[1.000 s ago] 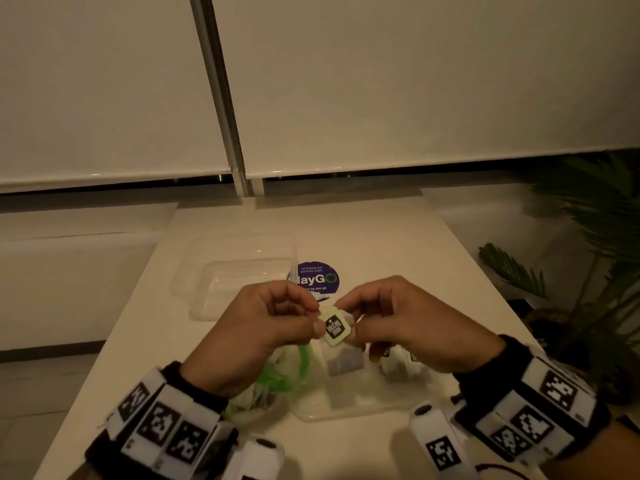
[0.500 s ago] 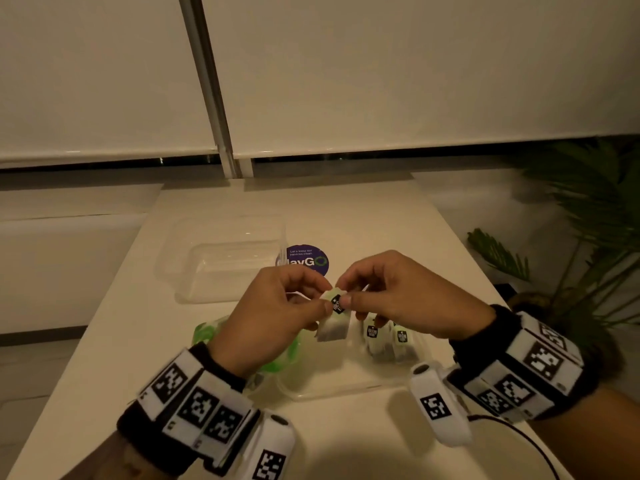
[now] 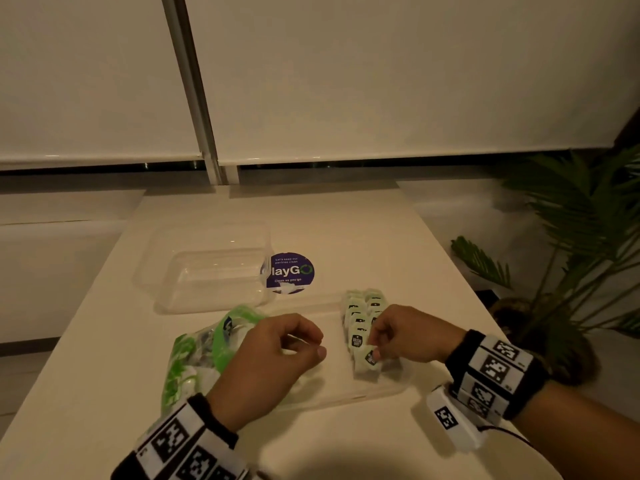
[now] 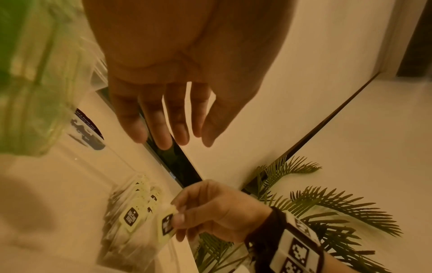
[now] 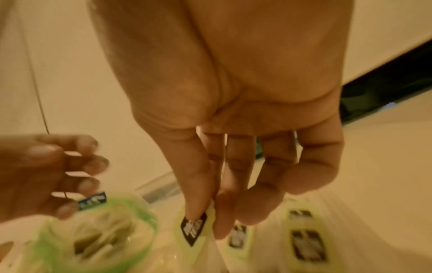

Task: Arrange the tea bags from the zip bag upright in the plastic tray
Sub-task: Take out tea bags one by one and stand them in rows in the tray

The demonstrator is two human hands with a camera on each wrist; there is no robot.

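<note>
In the lower half of the head view, two hands are seen over a pale table (image 3: 104,393). The left hand (image 3: 266,362) is held at lower centre with its fingers loosely curled; nothing is gripped by it. In the left wrist view its fingers (image 4: 161,127) are shown hanging nearly straight and slightly spread.

The right hand (image 3: 408,336) is placed right of centre. The paper tag (image 3: 371,357) of a tea bag (image 3: 367,367) is pinched between its thumb and forefinger, as is confirmed in the right wrist view, where the tag (image 5: 193,228) is seen under the thumb tip. The held tea bag is positioned at the near end of a row (image 3: 362,317) of tea bags. The row is stood upright at the right end of a clear plastic tray (image 3: 363,396), which lies across the centre of the frame. Each bag in the row is topped by a pale green tag with a dark label.

The zip bag (image 3: 204,344), clear with green print, is laid just left of the tray, partly under the left hand. More tea bags are seen inside it through its open mouth (image 5: 98,232).

Farther back, at left of centre, a second clear container (image 3: 207,271) is set on the table. A round purple sticker (image 3: 291,271) is fixed just right of it. At the far right edge of the frame, a palm plant (image 3: 571,244) is seen beside the table. The upper frame is filled by white roller blinds (image 3: 381,81).
</note>
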